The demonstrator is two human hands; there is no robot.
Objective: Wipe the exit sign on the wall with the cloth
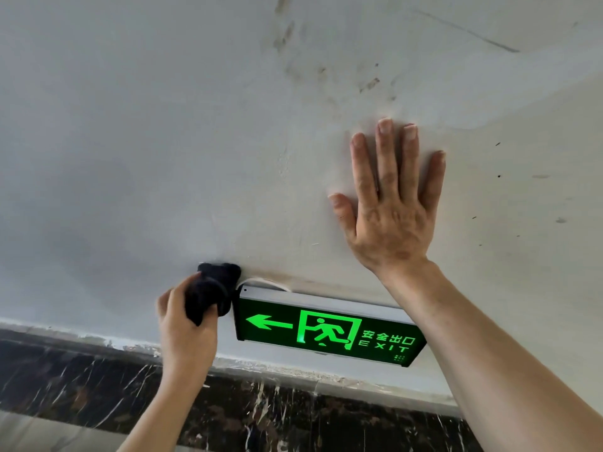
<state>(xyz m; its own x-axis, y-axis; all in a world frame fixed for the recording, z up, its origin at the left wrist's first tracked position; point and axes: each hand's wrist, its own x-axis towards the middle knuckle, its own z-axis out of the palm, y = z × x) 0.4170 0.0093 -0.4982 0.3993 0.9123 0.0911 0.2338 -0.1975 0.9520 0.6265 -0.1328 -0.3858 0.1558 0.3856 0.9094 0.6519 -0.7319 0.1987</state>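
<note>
A lit green exit sign [329, 331] with a white top edge is fixed low on the pale wall, showing an arrow, a running figure and the word EXIT. My left hand [187, 324] grips a bunched black cloth [212, 291], which presses against the sign's upper left corner and the wall. My right hand [391, 203] lies flat on the wall above the sign's right half, fingers spread and holding nothing. My right forearm crosses in front of the sign's right end.
A dark marble skirting [81, 380] with white veins runs below the sign along the wall's foot. The wall [163, 141] carries smudges and scuffs above my right hand. A thin white cable [264, 282] curves out behind the sign's top.
</note>
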